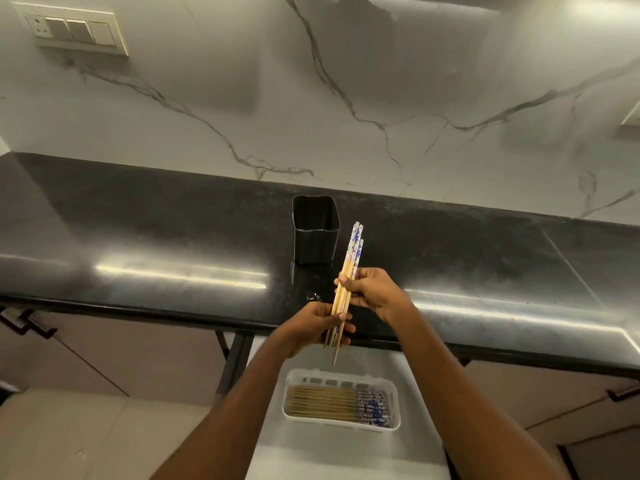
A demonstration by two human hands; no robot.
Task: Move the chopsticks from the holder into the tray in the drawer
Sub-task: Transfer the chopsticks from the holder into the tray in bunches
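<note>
A bundle of wooden chopsticks with blue-and-white patterned tops stands almost upright over the counter's front edge. My left hand grips its lower end and my right hand grips its middle. The black square holder stands on the counter just behind, and I see nothing inside it. Below my hands, a white tray sits in the open drawer. Several chopsticks lie flat in the tray, patterned ends to the right.
The black counter runs left to right under a white marble wall. A switch panel is on the wall at top left. Cabinet fronts with dark handles flank the drawer.
</note>
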